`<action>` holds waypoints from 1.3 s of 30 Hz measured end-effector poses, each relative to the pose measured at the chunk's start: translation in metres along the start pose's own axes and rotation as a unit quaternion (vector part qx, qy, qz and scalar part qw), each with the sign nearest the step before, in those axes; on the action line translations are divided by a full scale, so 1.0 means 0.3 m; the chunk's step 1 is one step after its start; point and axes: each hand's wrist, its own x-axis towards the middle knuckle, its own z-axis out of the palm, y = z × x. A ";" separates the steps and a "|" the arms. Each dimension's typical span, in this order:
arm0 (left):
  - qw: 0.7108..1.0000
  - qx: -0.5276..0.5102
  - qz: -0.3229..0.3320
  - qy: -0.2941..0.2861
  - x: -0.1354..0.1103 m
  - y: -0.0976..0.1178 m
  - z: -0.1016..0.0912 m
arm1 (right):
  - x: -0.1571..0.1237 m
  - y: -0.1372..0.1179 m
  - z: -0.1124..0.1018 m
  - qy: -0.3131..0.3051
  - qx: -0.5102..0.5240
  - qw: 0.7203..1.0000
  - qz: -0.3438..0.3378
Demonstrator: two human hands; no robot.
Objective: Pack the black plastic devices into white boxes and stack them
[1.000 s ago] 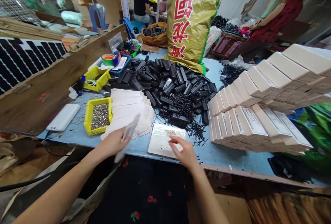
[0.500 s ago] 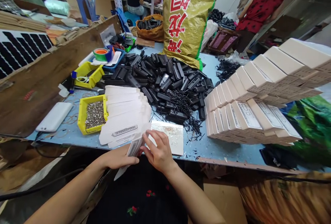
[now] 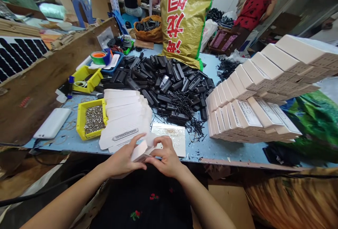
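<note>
The table (image 3: 219, 151) spreads in front of the person, a gold sack (image 3: 196, 14) upright toward its far edge and a stack of white boxes (image 3: 248, 114) along its right part, well apart from both hands. A pile of black cases (image 3: 158, 81) fills the middle; nearer the front edge, left of centre, overlapping flat cartons (image 3: 124, 112) fan out, with a small white board (image 3: 178, 144) to their right, close to that edge. Both hands meet just off the front edge, between cartons and board: the left hand (image 3: 123, 160) grips a partly formed carton (image 3: 138, 152) around its body, thumb on the near side, while the right hand (image 3: 167, 156) pinches at its upper right end with thumb and fingers. The key relation is that the carton lies between the palms, its long axis seemingly slanting from lower left, under the left hand, to upper right, so that the flaps (image 3: 150, 139) fall nearer the right hand, directly to its left. Fingers cover much of that end, so exactly which flap the right fingertips touch cannot be told.
</note>
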 end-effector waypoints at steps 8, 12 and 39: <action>0.991 0.006 0.096 -0.096 0.024 0.091 -0.011 | 0.003 0.060 0.045 0.072 0.396 0.890 0.217; 0.997 -0.073 0.026 -0.031 0.033 0.083 0.063 | 0.007 0.057 0.049 0.004 0.306 0.945 0.117; 0.913 -0.338 -0.151 0.172 -0.053 -0.101 0.055 | 0.461 0.382 -0.001 -0.203 -0.398 0.888 0.110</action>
